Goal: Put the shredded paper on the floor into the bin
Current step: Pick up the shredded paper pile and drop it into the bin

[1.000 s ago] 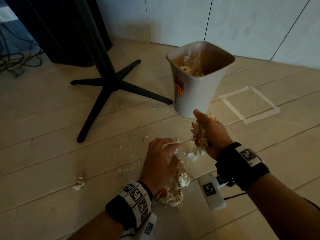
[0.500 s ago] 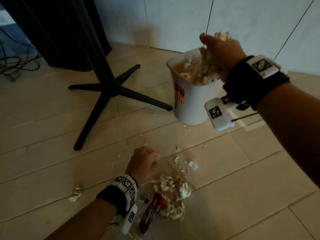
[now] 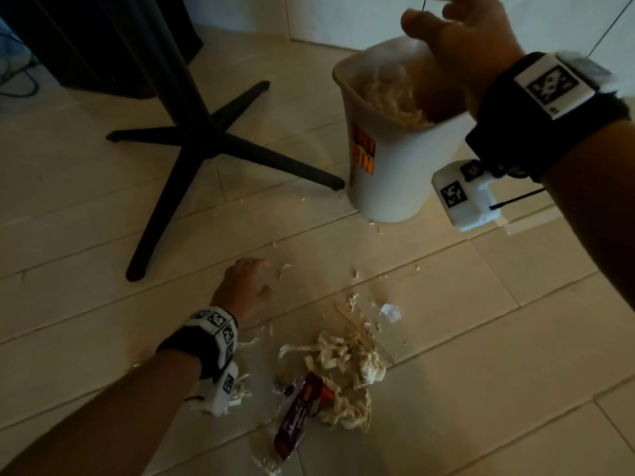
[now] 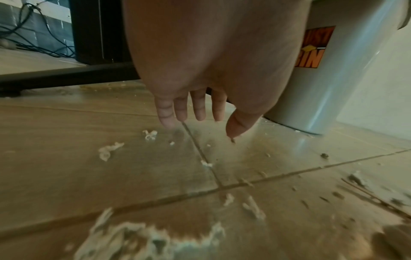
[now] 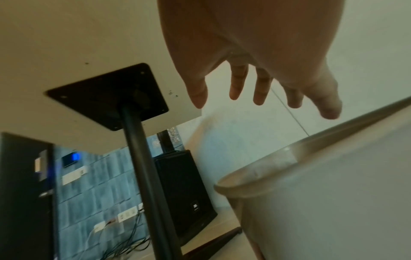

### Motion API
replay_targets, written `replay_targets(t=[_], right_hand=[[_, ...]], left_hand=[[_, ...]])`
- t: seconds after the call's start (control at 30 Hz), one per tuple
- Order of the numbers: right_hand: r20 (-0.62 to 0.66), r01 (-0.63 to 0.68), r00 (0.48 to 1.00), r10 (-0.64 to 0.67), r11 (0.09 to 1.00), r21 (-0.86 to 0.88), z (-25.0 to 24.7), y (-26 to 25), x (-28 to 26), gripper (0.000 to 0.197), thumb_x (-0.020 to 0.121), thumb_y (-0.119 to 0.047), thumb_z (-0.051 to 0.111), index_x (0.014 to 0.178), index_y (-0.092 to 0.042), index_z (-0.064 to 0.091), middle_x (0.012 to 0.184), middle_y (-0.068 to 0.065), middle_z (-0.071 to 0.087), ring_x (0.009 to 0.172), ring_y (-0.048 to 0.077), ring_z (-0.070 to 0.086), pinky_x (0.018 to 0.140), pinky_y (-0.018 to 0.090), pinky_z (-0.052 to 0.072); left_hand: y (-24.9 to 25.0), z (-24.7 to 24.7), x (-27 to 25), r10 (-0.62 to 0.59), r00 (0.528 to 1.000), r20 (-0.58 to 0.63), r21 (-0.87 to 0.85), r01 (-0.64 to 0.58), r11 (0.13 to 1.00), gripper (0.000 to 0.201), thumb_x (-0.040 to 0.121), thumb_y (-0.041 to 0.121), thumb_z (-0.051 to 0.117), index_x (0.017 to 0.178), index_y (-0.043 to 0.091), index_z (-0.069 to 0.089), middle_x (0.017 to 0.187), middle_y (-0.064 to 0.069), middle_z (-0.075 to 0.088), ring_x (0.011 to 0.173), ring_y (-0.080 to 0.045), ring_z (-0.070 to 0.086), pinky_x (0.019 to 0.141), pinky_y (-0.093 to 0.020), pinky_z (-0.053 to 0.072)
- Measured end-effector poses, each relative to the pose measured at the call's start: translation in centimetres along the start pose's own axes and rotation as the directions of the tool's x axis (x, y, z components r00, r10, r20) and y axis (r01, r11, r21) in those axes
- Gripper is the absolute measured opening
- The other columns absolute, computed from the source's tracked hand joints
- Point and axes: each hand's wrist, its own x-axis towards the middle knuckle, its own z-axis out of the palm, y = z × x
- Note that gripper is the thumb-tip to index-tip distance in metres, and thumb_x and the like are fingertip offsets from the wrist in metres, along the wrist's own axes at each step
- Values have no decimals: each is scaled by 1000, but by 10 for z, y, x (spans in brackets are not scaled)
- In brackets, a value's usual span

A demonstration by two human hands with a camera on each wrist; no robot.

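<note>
While your right hand (image 3: 460, 46) hangs spread and empty over the smooth white bin (image 3: 395, 173), stringy shredded paper (image 3: 347, 372) clumps on tile. Your left hand (image 3: 247, 290) touches floor, fingers loose.

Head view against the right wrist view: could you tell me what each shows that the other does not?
Only the head view shows the shredded paper pile on the floor, a red snack wrapper beside it, the paper inside the bin, and the left hand low over the floor. Only the right wrist view shows the tabletop underside, a black speaker and wall sockets. Both show the bin, the black table post and the right hand, fingers spread and empty.
</note>
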Motion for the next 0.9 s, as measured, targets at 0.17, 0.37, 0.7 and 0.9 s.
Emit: replay_targets(t=[0.17,0.37,0.7,0.9], right_hand=[[-21,360,930,-366,922,-145,2,20,-45,50,88,-44,53,126,-12,53,122,5,60,108,21,62,88,40,55],[96,428,902,-421,901,-75,4,64,-137,15,95,-8,54,104,-9,66,104,5,66,86,11,63,69,16,49],[524,141,775,354,711,-689,35,215,-205,57,94,-48,48,144,-24,39,146,4,40,131,26,37,106,40,38],[585,221,718,377,674,-705,39,210,-240,87,74,-80,49,147,-35,30,143,-1,37,124,24,34,101,39,40]], left_hand=[[-8,12,40,-31,997,70,-43,34,998,65,95,36,53,152,21,26,160,-6,24,147,-27,22,116,-46,27],[26,30,63,-6,987,159,137,-16,990,70,101,47,36,155,13,9,165,-9,-2,151,-28,-1,121,-46,11],[106,66,21,434,814,386,147,-519,842,59,103,39,29,156,22,11,165,-3,-6,151,-24,-7,122,-49,4],[98,63,-18,505,734,454,133,-617,776,63,97,50,34,154,25,23,165,6,2,151,-14,-6,123,-45,8]])
